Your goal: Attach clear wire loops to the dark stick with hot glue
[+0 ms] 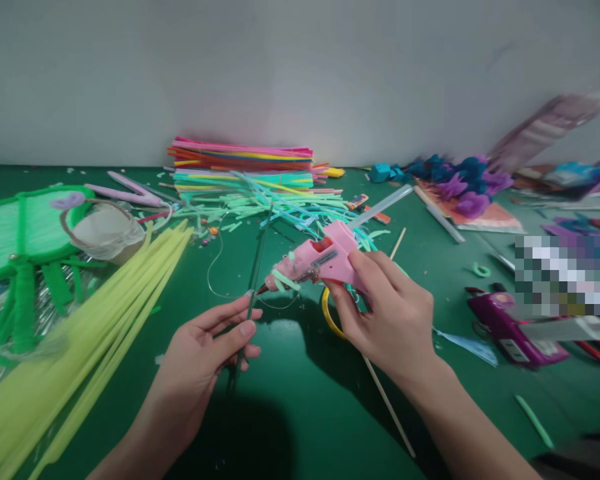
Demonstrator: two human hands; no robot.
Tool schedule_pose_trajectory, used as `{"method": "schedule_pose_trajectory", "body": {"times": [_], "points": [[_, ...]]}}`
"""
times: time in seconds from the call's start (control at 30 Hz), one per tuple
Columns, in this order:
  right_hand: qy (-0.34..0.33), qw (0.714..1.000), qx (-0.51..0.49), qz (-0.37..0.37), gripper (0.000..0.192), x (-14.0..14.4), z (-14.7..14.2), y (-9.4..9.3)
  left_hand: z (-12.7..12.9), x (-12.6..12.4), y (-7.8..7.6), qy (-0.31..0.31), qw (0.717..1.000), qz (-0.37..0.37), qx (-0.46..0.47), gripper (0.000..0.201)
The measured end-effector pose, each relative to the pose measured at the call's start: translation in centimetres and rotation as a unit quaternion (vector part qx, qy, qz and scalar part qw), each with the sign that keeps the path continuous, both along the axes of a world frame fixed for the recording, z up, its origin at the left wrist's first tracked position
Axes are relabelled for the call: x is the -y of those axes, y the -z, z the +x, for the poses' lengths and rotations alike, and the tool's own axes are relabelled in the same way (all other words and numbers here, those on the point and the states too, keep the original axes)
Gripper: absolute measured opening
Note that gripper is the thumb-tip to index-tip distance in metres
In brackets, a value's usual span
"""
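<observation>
Between the thumb and fingers of my left hand [215, 347] is a thin dark green stem [257, 267], held at a steep slant. My right hand [387, 310] is wrapped round the handle of a pink hot glue gun [325, 257]. A clear glue stick [384, 205] juts out of the gun's back end. The gun's nozzle meets or nearly meets the stem just above my left fingertips; I cannot tell whether they touch. Bits of mint green pipe cleaner [285, 280] cling to the gun's front.
Bundled colored pipe cleaners [243, 160] lie against the wall, with cut mint pieces in front. Yellow-green pipe cleaners [95, 347] and a green fuzzy piece [23, 233] fill the left. A purple tape dispenser [515, 330], wooden stick [390, 407] and purple fuzzy shapes [473, 190] are at right.
</observation>
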State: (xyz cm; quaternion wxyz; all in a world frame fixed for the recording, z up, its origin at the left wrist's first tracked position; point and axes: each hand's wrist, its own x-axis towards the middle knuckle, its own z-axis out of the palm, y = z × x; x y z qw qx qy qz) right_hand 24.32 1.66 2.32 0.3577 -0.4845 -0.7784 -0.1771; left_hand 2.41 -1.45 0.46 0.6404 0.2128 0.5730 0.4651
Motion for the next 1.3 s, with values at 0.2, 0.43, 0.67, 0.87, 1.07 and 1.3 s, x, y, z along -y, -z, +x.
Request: {"method": "schedule_pose_trajectory", "body": {"times": [0.2,0.43,0.67,0.87,1.07,1.3], "points": [[-0.002,1.000,-0.003,0.004,0.027,-0.01,-0.20,0.06,-0.14,0.08,0.19,0.005,1.000,0.006,0.000,0.050],[-0.003,1.000,0.000,0.005,0.026,-0.09,-0.43,0.14,-0.08,0.15,0.18,0.017,1.000,0.013,0.001,0.051],[-0.003,1.000,-0.001,0.006,0.025,-0.06,-0.37,0.13,-0.08,0.15,0.22,0.007,1.000,0.014,0.002,0.051],[0.001,1.000,0.001,0.002,0.023,-0.04,-0.18,0.01,-0.11,0.18,0.14,0.003,1.000,0.009,0.007,0.051],[-0.004,1.000,-0.002,0.000,0.020,-0.07,-0.04,-0.12,-0.10,0.16,0.00,0.001,1.000,0.004,0.007,0.050],[-0.003,1.000,-0.008,0.004,0.021,-0.10,-0.40,0.05,-0.03,0.19,0.01,0.008,1.000,0.007,0.005,0.050]]}}
